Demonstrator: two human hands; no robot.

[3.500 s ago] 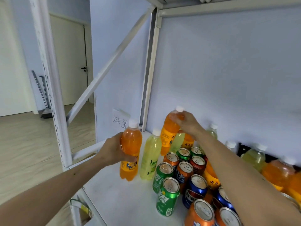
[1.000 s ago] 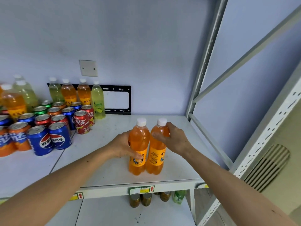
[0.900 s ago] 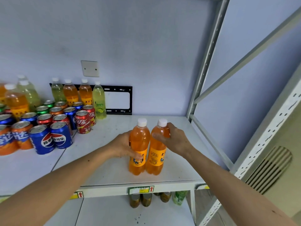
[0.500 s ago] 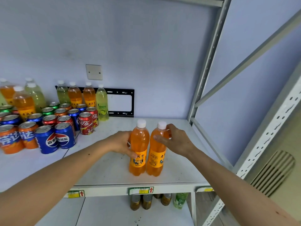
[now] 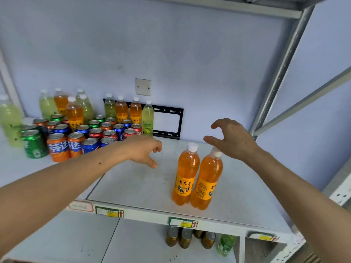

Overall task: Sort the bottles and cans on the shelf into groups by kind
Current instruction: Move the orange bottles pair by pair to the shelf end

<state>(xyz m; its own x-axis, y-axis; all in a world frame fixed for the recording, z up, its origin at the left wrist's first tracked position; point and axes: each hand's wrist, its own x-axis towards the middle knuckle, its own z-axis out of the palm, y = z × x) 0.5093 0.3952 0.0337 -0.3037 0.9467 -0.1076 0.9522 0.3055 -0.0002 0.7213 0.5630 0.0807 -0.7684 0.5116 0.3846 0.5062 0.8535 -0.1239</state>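
Two orange soda bottles (image 5: 185, 175) (image 5: 207, 181) with white caps stand upright side by side near the front right of the white shelf (image 5: 136, 186). My left hand (image 5: 144, 150) hovers left of them, fingers loosely curled, holding nothing. Above and just right of the bottles, my right hand (image 5: 229, 138) is open with spread, bent fingers and touches neither. At the left of the shelf stands a mixed cluster of cans (image 5: 79, 137) in green, orange, blue and red, with orange and lime-green bottles (image 5: 129, 111) behind.
A grey upright post (image 5: 273, 76) and diagonal brace (image 5: 303, 99) bound the shelf on the right. A black bracket (image 5: 169, 120) and a white wall plate (image 5: 143, 86) sit on the back wall. Gold cans (image 5: 186, 238) and a green bottle (image 5: 226, 243) stand below.
Both hands have let go of the two orange bottles and lifted away, the left to the left, the right upward. The bottles stay standing where they were set.
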